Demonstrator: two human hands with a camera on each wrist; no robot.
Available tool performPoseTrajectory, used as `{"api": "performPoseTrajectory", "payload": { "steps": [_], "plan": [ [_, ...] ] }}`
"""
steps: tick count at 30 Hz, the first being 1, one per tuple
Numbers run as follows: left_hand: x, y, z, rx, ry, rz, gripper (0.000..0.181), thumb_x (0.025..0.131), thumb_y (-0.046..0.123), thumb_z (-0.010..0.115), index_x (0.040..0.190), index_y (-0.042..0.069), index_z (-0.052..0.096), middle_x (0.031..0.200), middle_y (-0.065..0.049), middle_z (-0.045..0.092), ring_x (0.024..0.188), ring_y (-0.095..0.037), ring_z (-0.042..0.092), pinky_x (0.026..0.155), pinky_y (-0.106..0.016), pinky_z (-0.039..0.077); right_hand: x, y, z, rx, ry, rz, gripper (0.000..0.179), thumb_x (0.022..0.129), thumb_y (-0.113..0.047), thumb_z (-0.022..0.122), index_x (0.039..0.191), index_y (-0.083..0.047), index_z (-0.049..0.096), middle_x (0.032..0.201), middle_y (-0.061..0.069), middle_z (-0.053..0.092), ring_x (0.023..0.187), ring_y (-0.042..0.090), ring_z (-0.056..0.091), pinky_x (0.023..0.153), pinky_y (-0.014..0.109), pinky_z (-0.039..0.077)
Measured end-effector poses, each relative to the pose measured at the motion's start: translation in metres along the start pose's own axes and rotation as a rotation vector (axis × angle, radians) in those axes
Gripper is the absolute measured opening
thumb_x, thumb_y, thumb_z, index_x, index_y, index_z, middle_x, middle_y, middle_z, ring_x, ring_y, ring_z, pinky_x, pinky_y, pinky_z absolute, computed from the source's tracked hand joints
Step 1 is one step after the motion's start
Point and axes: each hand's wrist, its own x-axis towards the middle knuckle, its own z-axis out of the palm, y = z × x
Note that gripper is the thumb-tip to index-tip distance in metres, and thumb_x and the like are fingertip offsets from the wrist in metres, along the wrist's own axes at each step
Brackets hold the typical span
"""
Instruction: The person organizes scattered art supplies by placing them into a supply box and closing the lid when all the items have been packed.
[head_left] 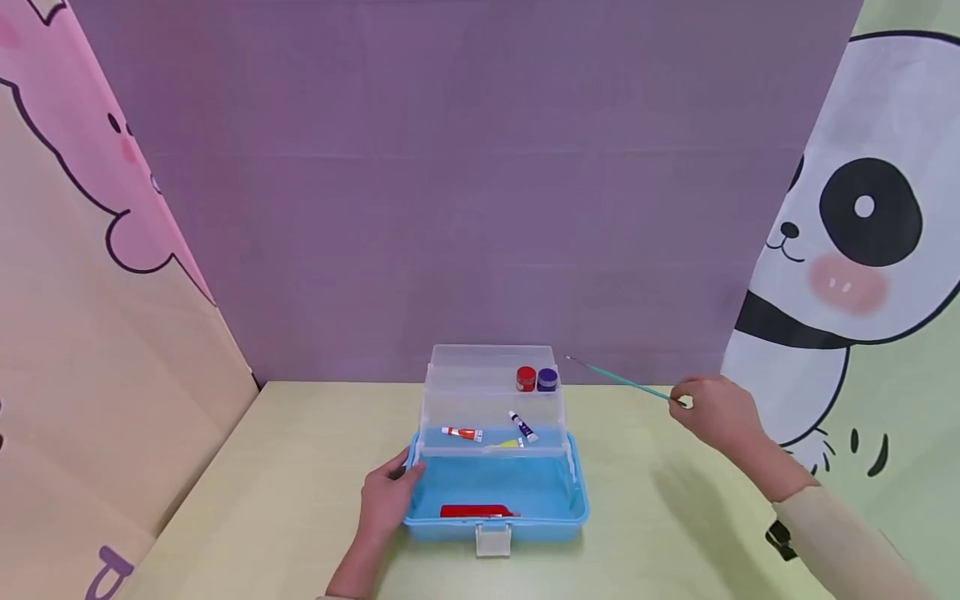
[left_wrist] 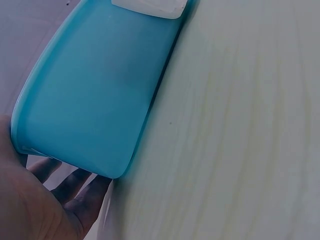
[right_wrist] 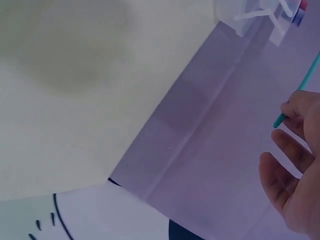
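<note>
A blue plastic storage box [head_left: 450,530] stands open on the table, with clear tiered trays [head_left: 450,408] raised at its back. My left hand [head_left: 386,500] holds the box's left side, thumb over the rim and fingers along the outer wall. In the left wrist view those fingers [left_wrist: 82,200] reach behind the blue end. Off to the right, my right hand [head_left: 722,417] pinches a thin teal paintbrush [head_left: 626,382] near one end, above the table. The brush's far tip points left toward the trays. Inside the box lies a red tube-shaped thing [head_left: 476,510].
A red jar [head_left: 526,379] and a purple jar [head_left: 547,380] sit on the upper tray. Lower down lie an orange paint tube [head_left: 463,433], a purple one [head_left: 523,427] and a yellow one [head_left: 506,444]. A white latch [head_left: 492,540] hangs at the box's front.
</note>
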Motion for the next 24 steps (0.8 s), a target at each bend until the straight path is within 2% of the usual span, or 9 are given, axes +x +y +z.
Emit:
{"api": "performPoseTrajectory", "payload": {
  "steps": [4,13,24],
  "plan": [
    [-0.001,0.001,-0.001,0.007,-0.006,-0.002,0.051,0.094,0.032,0.064,0.137,0.006,0.055,0.131,-0.025,0.057,0.119,-0.044,0.053,0.095,-0.058,0.044,0.018,-0.004,0.001,-0.005,-0.016,-0.011,0.011,0.079,-0.011,0.067,0.074,-0.018,0.074,0.082,-0.002,0.068,0.061,0.014,0.054,0.041,0.029,0.039],
    [-0.002,0.004,-0.002,0.001,0.006,-0.007,0.049,0.094,0.029,0.064,0.136,0.005,0.056,0.130,-0.025,0.057,0.119,-0.044,0.053,0.094,-0.057,0.044,0.057,-0.018,0.019,-0.040,0.030,-0.102,0.006,0.080,-0.015,0.072,0.078,-0.015,0.076,0.087,0.002,0.070,0.073,0.023,0.061,0.049,0.032,0.048],
    [-0.004,0.006,-0.001,-0.001,0.003,-0.031,0.048,0.094,0.028,0.064,0.136,0.007,0.057,0.131,-0.025,0.056,0.120,-0.044,0.052,0.095,-0.057,0.044,0.087,-0.050,0.032,-0.059,-0.011,-0.122,0.008,0.084,-0.015,0.071,0.083,-0.016,0.079,0.092,0.002,0.071,0.079,0.023,0.063,0.054,0.033,0.051]
  ]
}}
